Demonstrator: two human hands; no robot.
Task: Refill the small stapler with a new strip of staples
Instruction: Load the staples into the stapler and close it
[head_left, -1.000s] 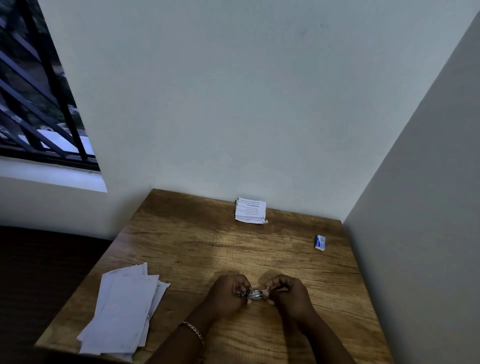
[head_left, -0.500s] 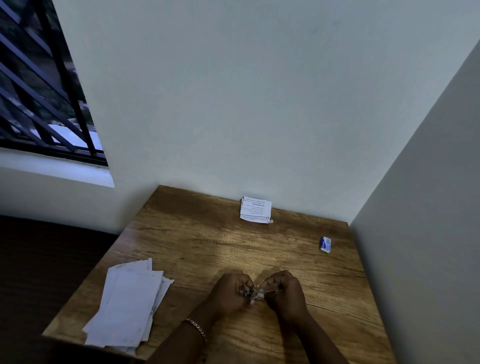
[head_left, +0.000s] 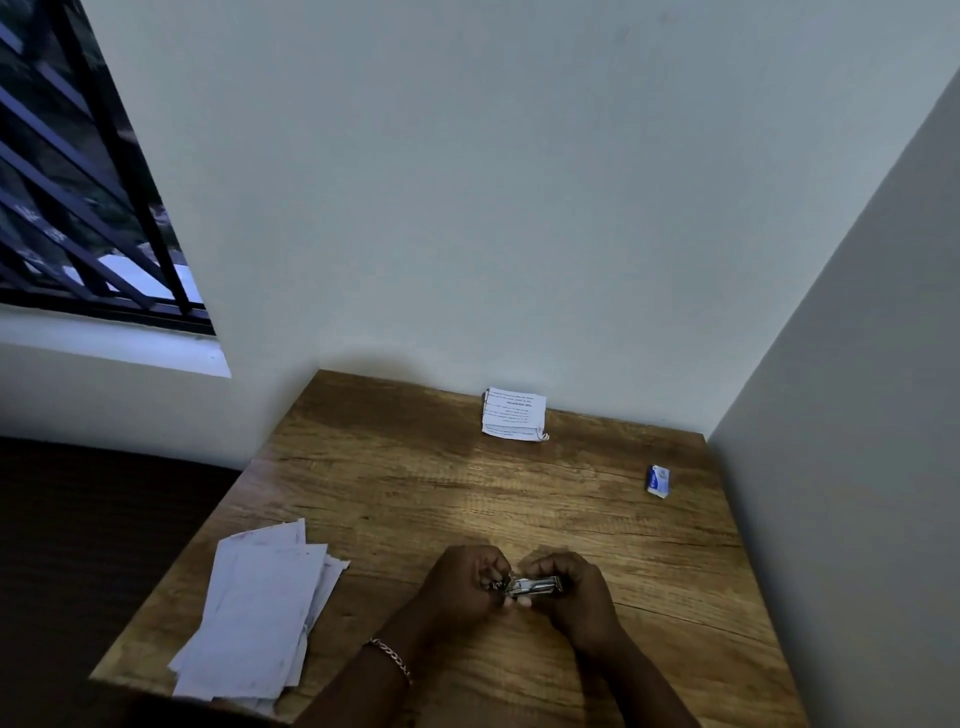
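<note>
Hands at near edge of table (head_left: 415, 493), both on the stapler (head_left: 532, 586). Left hand (head_left: 462, 584) grips its left end, fingers curled shut on the metal; right hand (head_left: 576, 597) grips the right end, fingers likewise clamped round the body, one fingertip showing pale just under the middle. Stapler is small, shiny, held roughly level just above the wood, between the two hands. Bracelet (head_left: 389, 656) on left wrist.

Landmark = stapler. Away from it, toward far right corner: small blue-and-white box (head_left: 657, 481), prob. the staple box, lying well apart and untouched. Straight beyond it, against the wall: printed note (head_left: 513, 414). To its left, near table edge: loose pile of white sheets (head_left: 260, 608), partly overhanging.

Step in hand (judgement): working the stapler itself, either opening the magazine or seating a strip. Too small and too dim to tell whether the top is lifted, whether a strip is already in the channel, or whether either hand pinches loose staples.

Next move (judgement): if channel is open and empty, one hand must let go and reach across to the box, while the other keeps the stapler steady and open. If strip is in, calls for pressing the top down till it shuts, fingers clear of the front end.
</note>
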